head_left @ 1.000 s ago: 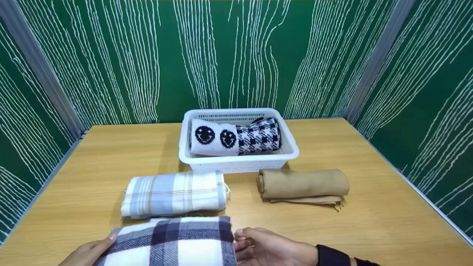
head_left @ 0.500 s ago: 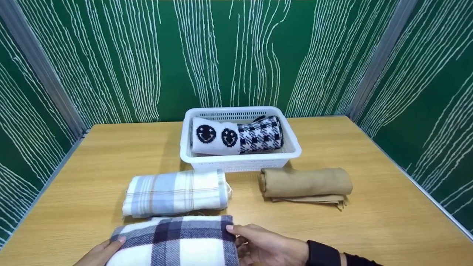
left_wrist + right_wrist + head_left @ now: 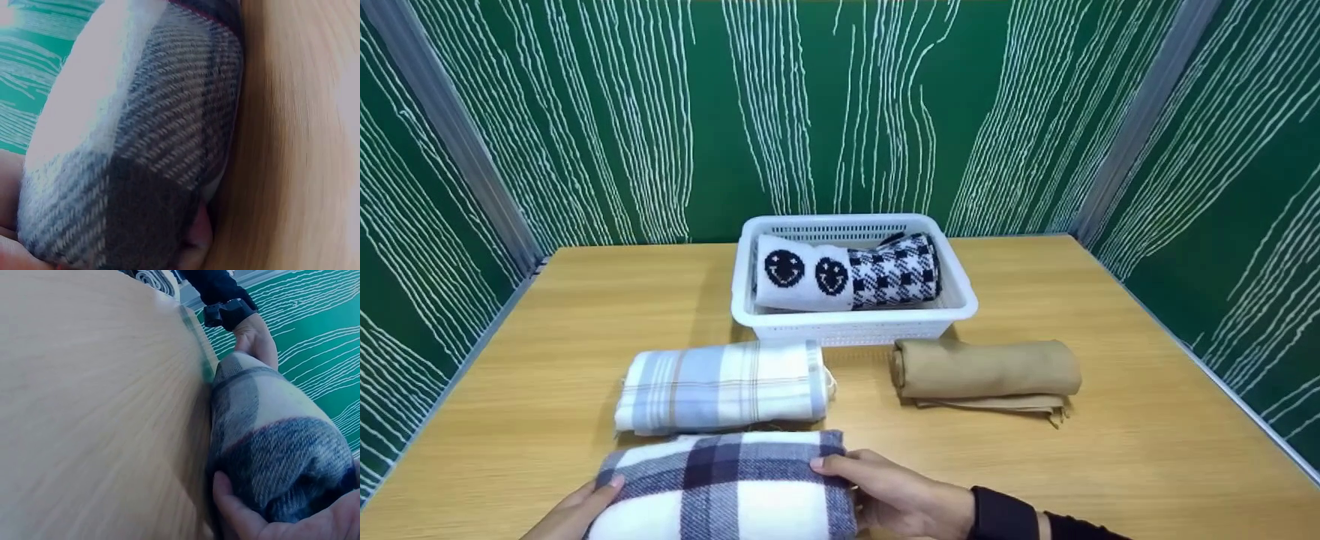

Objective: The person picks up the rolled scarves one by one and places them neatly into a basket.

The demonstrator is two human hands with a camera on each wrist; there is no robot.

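At the front of the table lies a rolled scarf (image 3: 727,487) in a thick white and dark grey-purple plaid. My left hand (image 3: 581,510) grips its left end, thumb on top. The opposite end is held by my right hand (image 3: 900,491), whose thumb presses over the upper edge. In the right wrist view, the fingers (image 3: 242,517) curl round the scarf's end, and the left hand (image 3: 259,340) shows at the far end. Woven plaid (image 3: 152,140) fills much of the left wrist view. Just behind lies a light blue and white checked scarf (image 3: 727,386), folded into a roll.
A white plastic basket (image 3: 855,324) stands at the back centre, holding a rolled black and white scarf (image 3: 810,277) with smiley faces and houndstooth. To the right lies a rolled tan scarf (image 3: 990,371) with fringe. Green walls (image 3: 877,112) enclose the wooden table (image 3: 1110,450).
My right hand has closed in on the plaid scarf's right end, its thumb moving left onto the top. My left hand has shifted slightly right with its end. The head view has shifted slightly.
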